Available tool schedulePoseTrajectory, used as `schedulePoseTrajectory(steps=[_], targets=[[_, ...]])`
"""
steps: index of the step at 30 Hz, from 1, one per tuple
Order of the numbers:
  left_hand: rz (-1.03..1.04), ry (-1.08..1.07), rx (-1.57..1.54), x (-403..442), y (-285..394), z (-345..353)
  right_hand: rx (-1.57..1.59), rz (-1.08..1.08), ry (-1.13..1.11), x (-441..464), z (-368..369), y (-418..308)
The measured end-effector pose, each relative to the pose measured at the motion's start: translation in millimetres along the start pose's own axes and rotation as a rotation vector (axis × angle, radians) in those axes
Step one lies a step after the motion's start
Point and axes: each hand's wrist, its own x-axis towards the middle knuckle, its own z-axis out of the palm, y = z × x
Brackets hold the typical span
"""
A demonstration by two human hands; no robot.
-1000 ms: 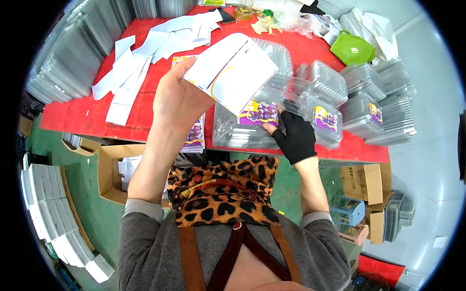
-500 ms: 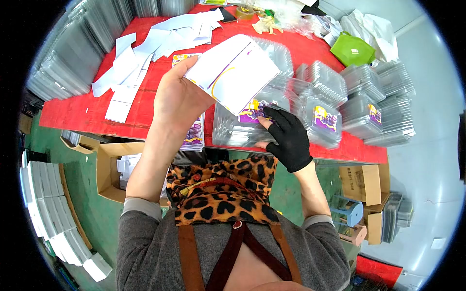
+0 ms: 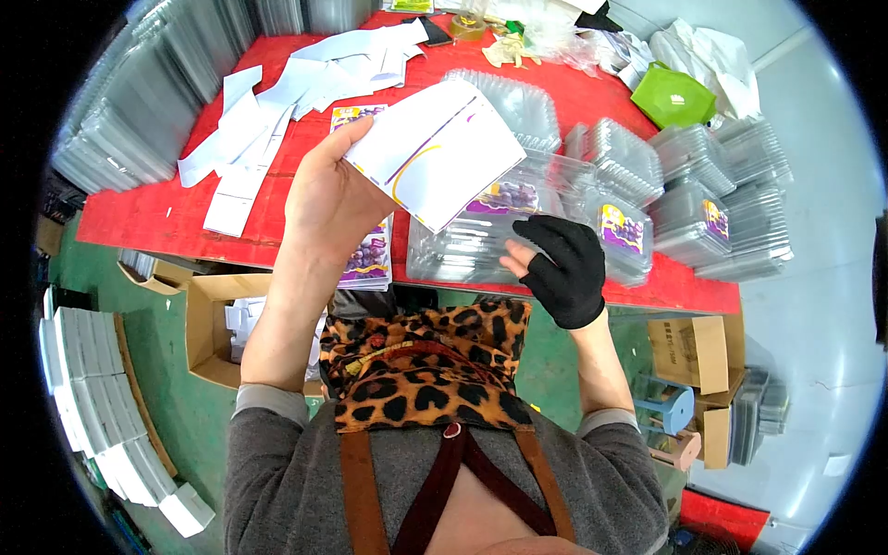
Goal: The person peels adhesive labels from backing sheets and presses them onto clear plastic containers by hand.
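Note:
My bare left hand (image 3: 335, 190) holds white label sheets (image 3: 442, 153) with purple and yellow lines above the red table (image 3: 305, 176). My right hand (image 3: 564, 271), in a black fingerless glove, hovers over the near right part of a clear plastic container (image 3: 458, 250), fingers apart and bent, nothing seen in them. A purple grape label (image 3: 507, 197) lies on that container, partly hidden by the sheets. Beside my left wrist lies a pile of grape labels (image 3: 370, 259). To the right stands another clear container with a grape label (image 3: 621, 228).
Tall stacks of clear trays (image 3: 129, 120) stand at the left. White paper strips (image 3: 242, 139) lie behind my left hand. More stacked containers (image 3: 689, 217), a green bag (image 3: 673, 95) and plastic wrap are at the right. Below the table are cardboard boxes (image 3: 208, 333) and a blue stool (image 3: 675, 407).
My right hand has come off the label on the container and moved toward me. My left hand has shifted slightly left and down with the sheets.

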Motion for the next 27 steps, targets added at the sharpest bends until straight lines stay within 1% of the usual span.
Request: schedulePoseTrajectory(steps=[5, 8, 14, 17, 20, 23, 27], targets=[[-0.004, 0.054, 0.004, 1, 0, 6, 0.032, 0.033, -0.127, 0, 2, 5], [-0.023, -0.071, -0.07, 2, 0, 0, 0.157, 0.163, -0.228, -6, 7, 4], [-0.025, 0.016, -0.055, 3, 1, -1, 0.171, 0.224, -0.229, -6, 10, 4], [-0.056, -0.082, -0.057, 2, 5, -10, 0.148, 0.25, -0.228, -4, 9, 5], [-0.046, -0.08, -0.043, 3, 5, -8, 0.146, 0.236, -0.23, -2, 8, 3], [-0.057, -0.107, -0.055, 5, 4, -9, 0.135, 0.096, -0.225, 3, 2, 5], [-0.031, -0.023, -0.042, 4, 2, 1, 0.186, 0.101, -0.299, -3, 1, 10]])
